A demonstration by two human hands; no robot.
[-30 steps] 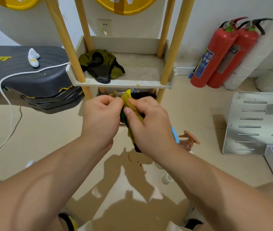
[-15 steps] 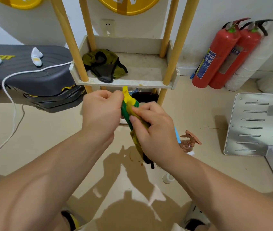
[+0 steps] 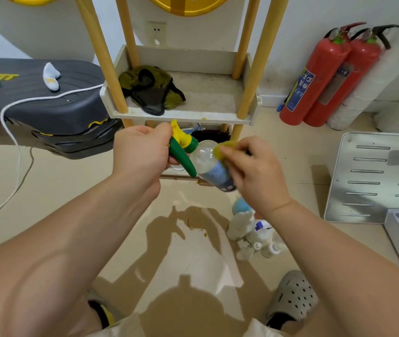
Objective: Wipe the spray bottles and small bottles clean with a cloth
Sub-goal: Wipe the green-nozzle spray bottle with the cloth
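Note:
My left hand point(image 3: 142, 152) grips the green and yellow trigger head of a clear spray bottle point(image 3: 207, 161), which is tilted with its base down to the right. The bottle has a blue label low on its body. My right hand point(image 3: 254, 166) holds a yellow-green cloth point(image 3: 222, 147) bunched against the bottle's shoulder; most of the cloth is hidden behind the fingers. Several small bottles point(image 3: 257, 237), white and clear, stand and lie clustered on the floor below my right wrist, with a blue round object point(image 3: 240, 206) behind them.
A wooden-post shelf point(image 3: 218, 115) stands straight ahead with a dark olive rag point(image 3: 152, 90) on it. Two red fire extinguishers point(image 3: 320, 76) lean at the right wall. A metal plate point(image 3: 373, 176) lies at the right, a black case point(image 3: 42, 103) with a white cable at the left.
The hands have drawn apart. The cloth has come off the trigger head and now sits on the bottle's shoulder, so the clear body and blue label show.

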